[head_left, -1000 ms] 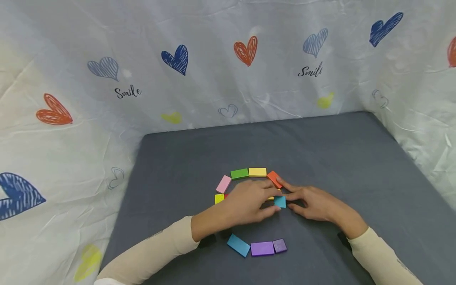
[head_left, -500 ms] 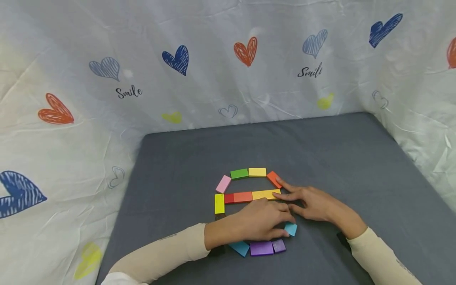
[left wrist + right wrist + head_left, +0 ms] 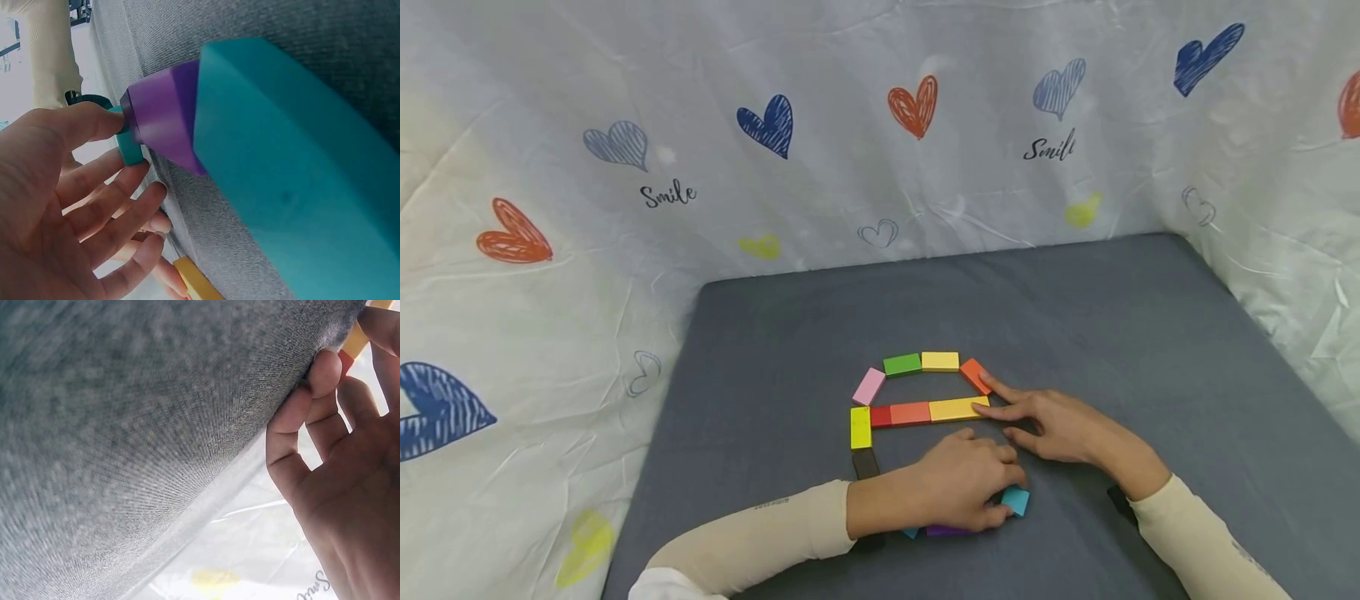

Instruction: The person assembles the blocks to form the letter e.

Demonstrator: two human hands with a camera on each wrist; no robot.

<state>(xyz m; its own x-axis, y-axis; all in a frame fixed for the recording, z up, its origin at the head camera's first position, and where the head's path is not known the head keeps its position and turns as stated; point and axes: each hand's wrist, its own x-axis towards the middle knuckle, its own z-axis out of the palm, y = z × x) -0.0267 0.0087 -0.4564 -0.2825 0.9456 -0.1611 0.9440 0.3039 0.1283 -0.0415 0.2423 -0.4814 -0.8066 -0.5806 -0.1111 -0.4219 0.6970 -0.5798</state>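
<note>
My left hand [image 3: 961, 483] pinches a small light-blue block [image 3: 1016, 502] between thumb and fingers, low over the table. In the left wrist view this block [image 3: 130, 149] stands by the end of a purple block [image 3: 164, 112], with a larger blue block [image 3: 281, 162] nearest the camera. In the head view that hand mostly covers both. My right hand [image 3: 1060, 427] rests its extended fingertips at an orange block [image 3: 976, 377] and the end of a yellow-orange block [image 3: 958, 409]. The right wrist view shows this hand [image 3: 350, 469] against the cloth.
A salmon block [image 3: 910, 413], red block [image 3: 881, 417], yellow block [image 3: 861, 427] and dark block [image 3: 865, 464] continue the outline. Pink [image 3: 868, 387], green [image 3: 902, 364] and pale-yellow [image 3: 940, 361] blocks arch above on the grey tabletop [image 3: 775, 350]. A heart-printed curtain [image 3: 835, 167] hangs behind.
My left hand has carried the light-blue block from beside the yellow-orange block down toward the purple blocks, uncovering the middle row. The right hand has stayed nearly still.
</note>
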